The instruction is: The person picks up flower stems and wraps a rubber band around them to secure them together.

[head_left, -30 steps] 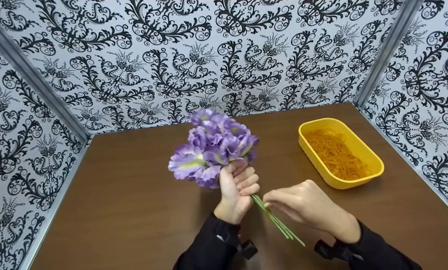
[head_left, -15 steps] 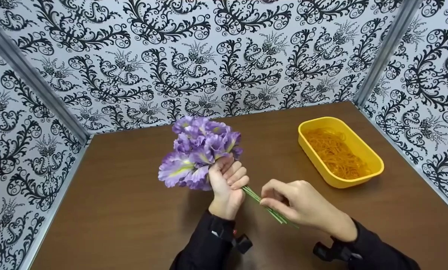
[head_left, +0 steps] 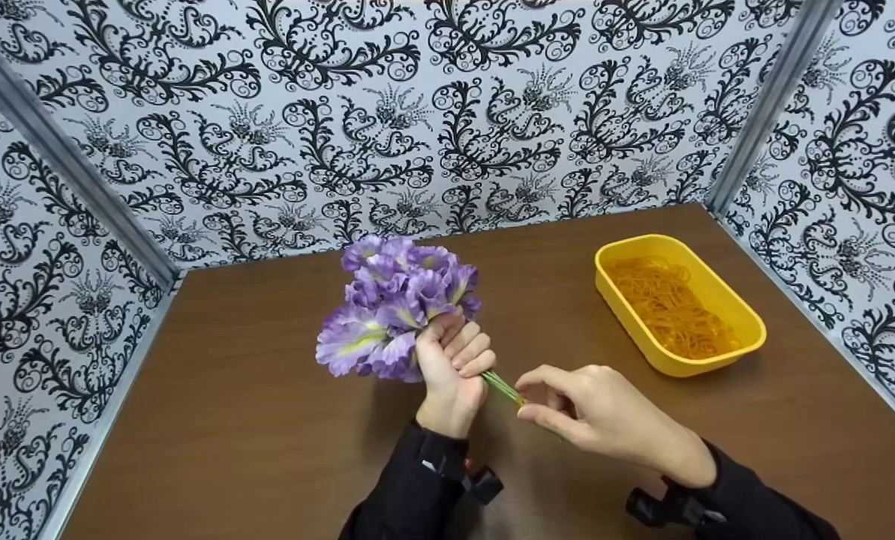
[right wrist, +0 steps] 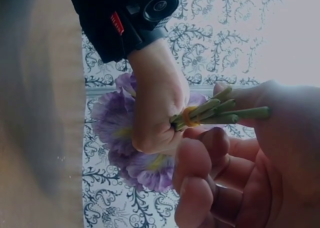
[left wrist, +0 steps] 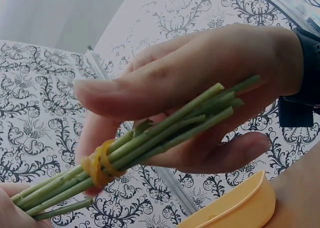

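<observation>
The left hand (head_left: pixel 455 367) is curled in a fist round the stems (head_left: pixel 503 384) of a bunch of purple flowers (head_left: pixel 394 307), gripping just under the blooms, held above the middle of the brown worktop (head_left: pixel 252 420). The petals look like soft cloth, ruffled, with yellow-green throats; they fan out toward 11 o'clock from the fist. The stems are thin, smooth, green rods running toward 4 o'clock into the right hand (head_left: pixel 605 416). That hand pinches the stems between thumb and curved fingers; in the head view it covers most of their length and their cut ends. The wrist views show the blunt ends lying across the right palm, and an orange rubber band (left wrist: pixel 99 164) wound round the stems just beside the left fist. How many turns the band makes is hard to tell.

At 2 o'clock from the hands, well apart, stands a yellow tray (head_left: pixel 747 319), oblong with rounded corners and a glossy plastic wall, holding a tangled heap of bands (head_left: pixel 668 307). Black sleeves cover both forearms, cut off by the lower edge. White walls with black scrollwork close in the worktop on three sides
</observation>
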A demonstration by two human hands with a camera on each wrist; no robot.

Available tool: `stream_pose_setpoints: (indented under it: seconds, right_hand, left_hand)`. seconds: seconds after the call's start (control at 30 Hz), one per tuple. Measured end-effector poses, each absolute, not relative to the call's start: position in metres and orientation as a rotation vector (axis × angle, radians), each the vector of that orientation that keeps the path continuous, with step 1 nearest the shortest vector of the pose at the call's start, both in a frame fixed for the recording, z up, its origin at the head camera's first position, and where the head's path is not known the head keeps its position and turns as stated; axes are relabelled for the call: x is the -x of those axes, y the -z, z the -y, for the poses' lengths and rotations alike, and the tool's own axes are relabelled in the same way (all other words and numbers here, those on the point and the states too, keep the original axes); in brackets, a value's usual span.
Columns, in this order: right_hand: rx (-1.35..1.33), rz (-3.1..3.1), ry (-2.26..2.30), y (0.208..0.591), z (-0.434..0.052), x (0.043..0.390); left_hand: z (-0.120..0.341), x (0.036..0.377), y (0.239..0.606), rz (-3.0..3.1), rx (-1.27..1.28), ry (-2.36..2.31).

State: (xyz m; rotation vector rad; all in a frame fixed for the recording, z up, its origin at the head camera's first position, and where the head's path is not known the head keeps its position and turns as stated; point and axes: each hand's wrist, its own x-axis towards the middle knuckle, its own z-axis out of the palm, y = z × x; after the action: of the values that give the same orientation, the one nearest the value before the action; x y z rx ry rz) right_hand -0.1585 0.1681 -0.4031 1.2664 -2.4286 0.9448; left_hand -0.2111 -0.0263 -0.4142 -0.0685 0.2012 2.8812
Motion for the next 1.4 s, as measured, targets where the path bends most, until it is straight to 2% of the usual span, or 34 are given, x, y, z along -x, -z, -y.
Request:
stream_pose_setpoints:
  seconds: [0.77, 1.4]
  right_hand:
    - [-1.192, 2.58, -0.874, 0.417, -0.157, 0.158]
    - [-1.319, 2.645, -1.159, 0.43, -0.156, 0.168]
  left_hand:
    - [0.022, 0.212, 0.419, -0.277, 0.082, -2.865]
    - [0.022, 0.215, 0.427, -0.433, -0.01, -2.672]
